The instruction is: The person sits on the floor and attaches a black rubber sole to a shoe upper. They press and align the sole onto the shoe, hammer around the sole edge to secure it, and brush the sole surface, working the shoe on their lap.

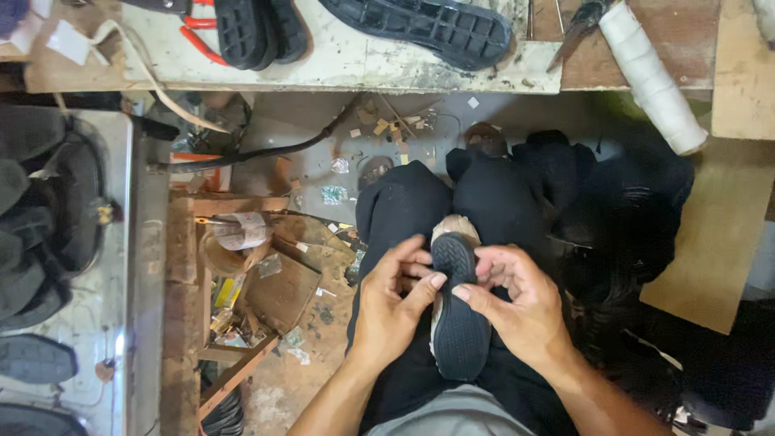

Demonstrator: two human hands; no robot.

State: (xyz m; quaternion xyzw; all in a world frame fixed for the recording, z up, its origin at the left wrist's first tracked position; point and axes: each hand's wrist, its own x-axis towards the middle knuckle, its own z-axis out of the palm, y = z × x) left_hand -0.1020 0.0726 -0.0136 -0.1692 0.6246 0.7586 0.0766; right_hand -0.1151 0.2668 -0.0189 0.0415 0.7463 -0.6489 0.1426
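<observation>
A shoe with a dark ribbed sole facing up lies on my lap, its toe pointing away from me. My left hand grips its left side, thumb pressed on the sole near the toe. My right hand holds the right side, thumb also on the sole and fingers curled around the edge. A pale upper shows just beyond the toe.
A worn workbench at the top carries several black soles, red-handled pliers and a white roll. Wooden scrap and litter cover the floor at left. Dark shoe parts fill a tray at far left. Black material is piled at right.
</observation>
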